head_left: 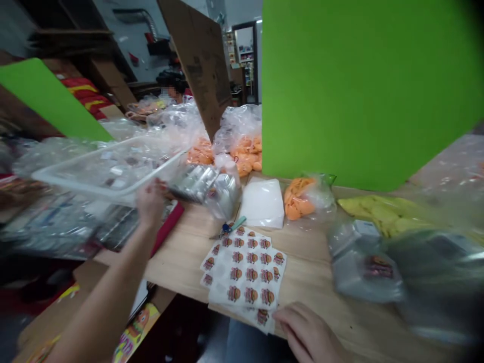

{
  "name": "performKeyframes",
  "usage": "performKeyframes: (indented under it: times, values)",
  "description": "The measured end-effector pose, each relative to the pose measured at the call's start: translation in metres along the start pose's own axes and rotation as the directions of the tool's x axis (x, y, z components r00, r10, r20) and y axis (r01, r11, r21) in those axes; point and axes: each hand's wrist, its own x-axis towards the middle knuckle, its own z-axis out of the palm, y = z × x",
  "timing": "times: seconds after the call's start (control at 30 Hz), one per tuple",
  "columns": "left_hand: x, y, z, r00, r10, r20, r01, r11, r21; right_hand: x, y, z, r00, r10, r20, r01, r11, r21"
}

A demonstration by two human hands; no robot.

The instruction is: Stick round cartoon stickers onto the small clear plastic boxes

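Note:
My left hand [150, 199] reaches out beside the front corner of a white plastic tray [91, 190]. Motion blurs its fingers, and whether they hold anything is unclear. My right hand [308, 330] is low over the table's front edge, fingers curled together by the corner of the sticker sheets [244, 275]. Anything between those fingers is hidden. The sheets are white with rows of burger pictures and lie loosely stacked. At their far edge rests a small cutter with a teal handle [238, 222]. Clear packs [223, 194] stand in a row right of my left hand.
White plastic bags [262, 203] lie behind the stickers, beside a bag of orange pieces [300, 198]. Wrapped packs [372, 267] and yellow bagged items [389, 212] are at the right. A green panel [359, 91] and a cardboard sheet [200, 60] rise at the back.

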Motion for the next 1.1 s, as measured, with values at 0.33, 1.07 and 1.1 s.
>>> performKeyframes:
  times: [0.33,1.07,1.1]
  values:
    - [-0.152,0.041,0.039,0.906,0.202,0.372,-0.156,0.976,-0.151,-0.081,0.037,-0.034,0.907,0.417,-0.060,-0.414,0.908,0.062]
    - [-0.310,-0.017,-0.001,0.821,0.048,0.569,-0.163,0.975,0.153,0.100,0.096,0.039,0.890,0.408,-0.203,-0.452,0.848,-0.277]
    - [-0.316,-0.014,-0.003,0.829,0.041,0.558,-0.150,0.977,0.152,0.093,0.097,0.040,0.880,0.419,-0.226,-0.471,0.831,-0.295]
